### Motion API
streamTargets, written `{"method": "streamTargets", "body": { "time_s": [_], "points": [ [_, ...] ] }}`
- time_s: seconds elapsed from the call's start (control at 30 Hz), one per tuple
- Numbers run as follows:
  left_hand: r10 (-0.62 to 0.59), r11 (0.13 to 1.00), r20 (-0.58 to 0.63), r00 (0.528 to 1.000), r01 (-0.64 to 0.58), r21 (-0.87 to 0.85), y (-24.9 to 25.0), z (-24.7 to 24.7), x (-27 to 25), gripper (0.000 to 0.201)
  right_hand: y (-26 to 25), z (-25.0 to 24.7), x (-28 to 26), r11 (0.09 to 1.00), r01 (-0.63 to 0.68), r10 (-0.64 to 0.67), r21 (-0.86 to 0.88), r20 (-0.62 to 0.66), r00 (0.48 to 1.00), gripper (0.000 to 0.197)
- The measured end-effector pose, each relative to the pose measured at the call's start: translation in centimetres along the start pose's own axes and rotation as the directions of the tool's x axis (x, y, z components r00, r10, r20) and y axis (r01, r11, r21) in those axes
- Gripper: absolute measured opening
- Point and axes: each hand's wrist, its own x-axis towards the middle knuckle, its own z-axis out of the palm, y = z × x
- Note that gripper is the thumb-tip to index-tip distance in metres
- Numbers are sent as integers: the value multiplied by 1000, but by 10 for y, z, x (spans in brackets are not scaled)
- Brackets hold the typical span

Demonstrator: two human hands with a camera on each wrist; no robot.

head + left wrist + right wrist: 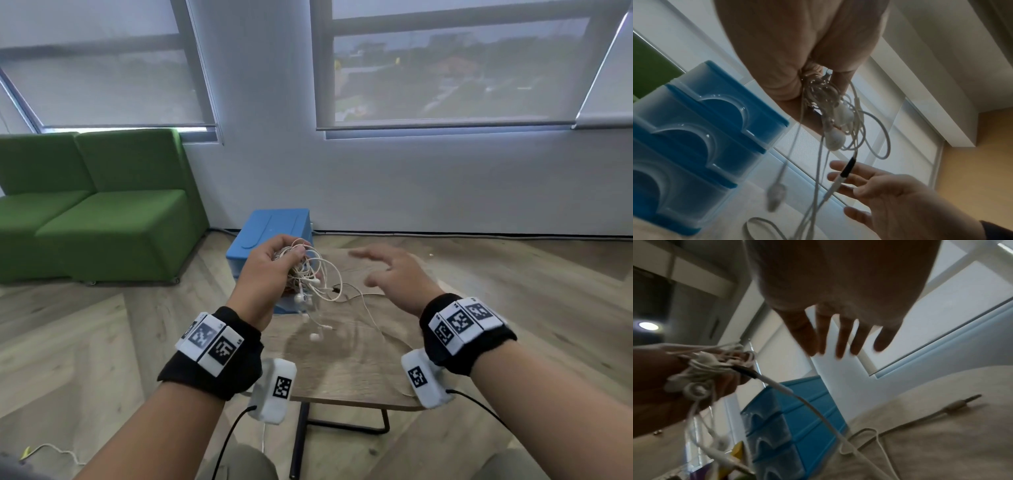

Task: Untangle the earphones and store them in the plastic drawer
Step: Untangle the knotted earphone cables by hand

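White cords were still one knot: you'd barely begun, w/ untangling and stowing both left. Your left hand (pixel 274 265) had its fingers clenched round the earphones (pixel 313 275), held up just in front of the plastic drawer (pixel 270 233); buds and loops dangled, one jack trailed on the tabletop (pixel 346 373). Right hand (pixel 394 274) was spread, empty.

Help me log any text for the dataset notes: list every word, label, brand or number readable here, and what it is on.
No readable words, brand names or numbers in any view.
Wrist bands: black-and-white square code markers only, no letters.
Blue plastic drawer unit: no label visible.
Earphones, gripped by the left hand: no print legible.
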Motion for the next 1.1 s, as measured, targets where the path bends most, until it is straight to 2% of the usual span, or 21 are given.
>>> {"method": "streamTargets", "body": {
  "time_s": [0.07,0.1,0.17,0.27,0.47,0.57,0.7,0.77,0.83,0.93,1.0,1.1],
  "points": [
    [-11,1000,-14,1000,10,-10,0,4,1,12,-10,6,-6,994,10,-35,109,230,973,36],
    [-19,1000,-23,1000,18,-19,-1,5,1,10,-12,10,-9,987,19,-63,159,276,959,26],
    [-43,998,-47,998,41,-41,-3,6,2,8,-14,13,-12,964,68,-138,258,263,955,13],
    [-91,994,-66,994,87,-69,-5,5,2,7,-15,10,-15,934,58,-148,352,233,961,14],
    [-119,990,-69,990,113,-81,-2,8,1,9,-14,13,-23,951,44,-149,305,330,932,14],
    [-114,991,-65,991,109,-75,-1,12,1,10,-15,17,-24,962,77,-158,261,306,939,10],
    [-120,991,-86,989,114,-66,-2,15,2,7,-16,23,-24,939,62,-172,338,306,936,12],
    [-148,988,-68,987,145,-57,-2,15,3,6,-16,23,-23,929,41,-143,368,255,956,10],
    [-205,977,-14,979,203,-62,-1,13,2,10,-17,19,-22,912,36,-105,409,148,983,2],
    [-256,955,134,957,272,-116,0,9,-3,27,-19,9,-20,913,28,-37,408,14,999,7],
    [-239,955,212,948,269,-127,-1,7,-6,38,-18,5,-19,927,16,-21,375,10,1000,8],
    [-202,970,237,950,228,-88,-3,7,-7,48,-15,1,-18,939,-1,-12,345,36,999,4]
  ]
}}
